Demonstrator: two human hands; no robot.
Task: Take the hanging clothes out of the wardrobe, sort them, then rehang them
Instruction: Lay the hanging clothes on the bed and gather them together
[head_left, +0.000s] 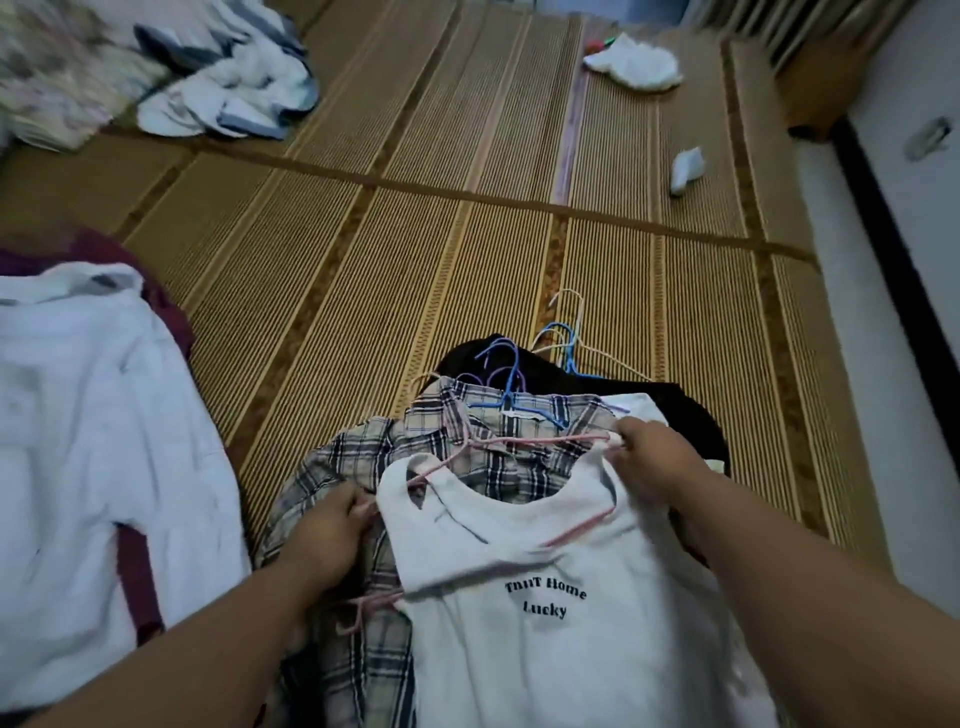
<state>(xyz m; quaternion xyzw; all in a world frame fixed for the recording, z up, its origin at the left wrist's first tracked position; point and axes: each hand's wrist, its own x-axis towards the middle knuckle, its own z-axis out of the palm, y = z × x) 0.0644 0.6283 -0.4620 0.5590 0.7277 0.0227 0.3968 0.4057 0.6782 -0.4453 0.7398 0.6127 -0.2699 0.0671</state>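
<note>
A white T-shirt (561, 623) with black lettering lies on top of a plaid shirt (363, 467) on the bamboo mat. A pink hanger (519, 440) is partly out of the T-shirt's neck. My left hand (327, 535) pinches the hanger's left end beside the T-shirt's shoulder. My right hand (654, 460) grips the T-shirt's right shoulder together with the hanger's right arm. Under the plaid shirt lies a dark garment (675, 410), with blue, purple and white hangers (514, 374) sticking out at the top.
A white garment over a maroon one (88, 415) covers the left side. More pale clothes (223, 88) are piled far left, and white cloth pieces (634, 65) lie far right. The mat's right edge (810, 312) meets a white floor strip.
</note>
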